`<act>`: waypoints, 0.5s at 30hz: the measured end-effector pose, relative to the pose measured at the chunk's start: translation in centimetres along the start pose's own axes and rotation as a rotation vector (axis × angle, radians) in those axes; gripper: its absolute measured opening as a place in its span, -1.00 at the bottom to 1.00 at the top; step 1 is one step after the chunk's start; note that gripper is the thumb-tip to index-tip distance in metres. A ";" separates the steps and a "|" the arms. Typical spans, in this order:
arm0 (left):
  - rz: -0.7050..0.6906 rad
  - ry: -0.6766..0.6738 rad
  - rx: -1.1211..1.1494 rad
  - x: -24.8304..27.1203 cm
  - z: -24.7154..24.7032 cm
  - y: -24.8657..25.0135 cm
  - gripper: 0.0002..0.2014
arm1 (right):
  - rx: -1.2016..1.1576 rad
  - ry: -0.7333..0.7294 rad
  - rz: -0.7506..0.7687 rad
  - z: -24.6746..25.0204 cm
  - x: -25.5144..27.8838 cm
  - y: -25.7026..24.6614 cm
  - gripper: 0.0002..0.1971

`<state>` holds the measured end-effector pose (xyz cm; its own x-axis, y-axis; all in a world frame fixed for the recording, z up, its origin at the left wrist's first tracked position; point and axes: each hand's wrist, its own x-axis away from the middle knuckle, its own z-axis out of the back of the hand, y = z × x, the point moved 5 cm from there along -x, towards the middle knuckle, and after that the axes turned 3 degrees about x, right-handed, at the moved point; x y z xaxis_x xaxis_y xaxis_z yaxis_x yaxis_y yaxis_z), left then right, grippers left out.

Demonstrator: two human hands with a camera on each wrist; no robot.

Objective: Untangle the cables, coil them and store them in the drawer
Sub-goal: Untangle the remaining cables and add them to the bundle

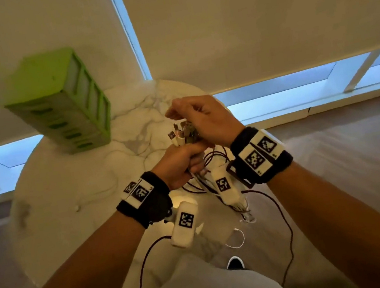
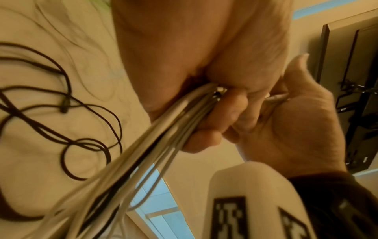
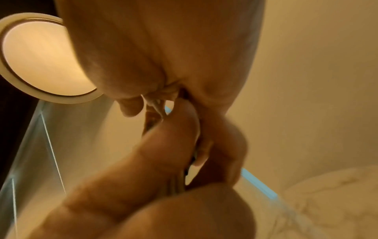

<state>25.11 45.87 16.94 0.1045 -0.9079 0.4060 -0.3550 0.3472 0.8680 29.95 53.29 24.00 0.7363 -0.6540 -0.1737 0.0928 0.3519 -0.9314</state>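
In the head view my left hand (image 1: 179,163) grips a bundle of white and dark cables (image 1: 182,133) upright over the marble table (image 1: 66,188), plug ends sticking out above the fist. My right hand (image 1: 194,115) hovers just above, fingers curled down onto the plug ends. The left wrist view shows my fingers (image 2: 216,113) wrapped round the white cables (image 2: 153,137), with the right hand (image 2: 296,129) beside them. In the right wrist view, thumb and fingertips pinch a pale plug end (image 3: 156,105). The green drawer unit (image 1: 60,102) stands at the table's far left, drawers closed.
A dark cable (image 1: 286,223) hangs from the bundle over the table's near edge toward the floor, and loops of it lie on the tabletop (image 2: 67,90). A thin white cable loop (image 1: 238,238) dangles below. Window blinds close off the far side.
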 end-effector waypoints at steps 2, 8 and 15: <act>-0.017 0.013 0.010 0.9 1.4 -0.2 -0.50 | -0.100 -0.005 -0.022 -1.6 -0.3 -0.6 -0.59; -0.090 0.027 -0.036 2.6 5.1 0.1 -0.85 | -0.013 -0.072 -0.005 -5.3 -2.0 0.2 -0.71; -0.062 0.047 0.072 3.3 8.4 -0.1 -0.51 | 0.062 -0.158 0.001 -9.6 -2.5 -0.2 -0.65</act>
<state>17.64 40.88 15.76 0.1713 -0.9145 0.3666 -0.4118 0.2716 0.8698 21.70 48.42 21.59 0.8323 -0.5417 -0.1178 0.1292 0.3962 -0.9090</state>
